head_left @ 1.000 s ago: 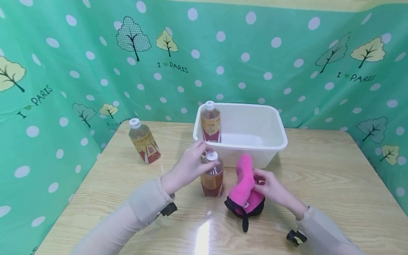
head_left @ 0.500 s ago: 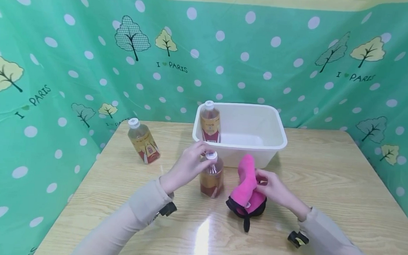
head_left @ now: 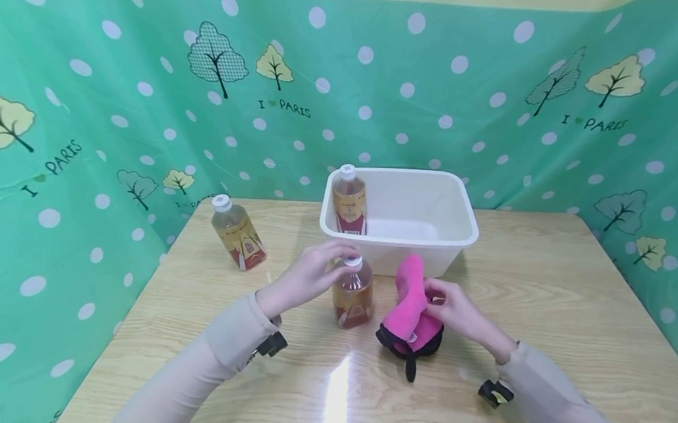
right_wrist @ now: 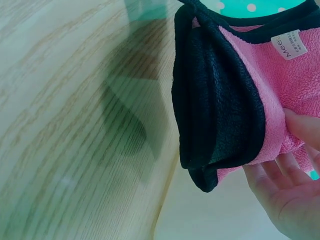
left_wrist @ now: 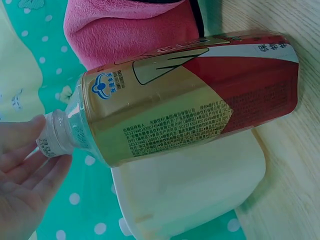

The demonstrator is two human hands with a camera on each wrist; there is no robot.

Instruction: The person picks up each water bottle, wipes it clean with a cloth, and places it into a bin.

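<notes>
Wooden table [head_left: 540,324], green polka-dot backdrop [head_left: 120,98]

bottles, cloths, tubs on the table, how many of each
bottles: 3, one under the left hand by its cap, one on the table's left, one in the tub
pink cloth: 1, held by the right hand
white tub: 1
total: 5

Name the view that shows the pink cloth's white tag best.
Right wrist view: the white tag sits close up on the pink cloth, its letters partly readable. The head view shows it only as a tiny pale speck; the left wrist view shows cloth, no tag.
</notes>
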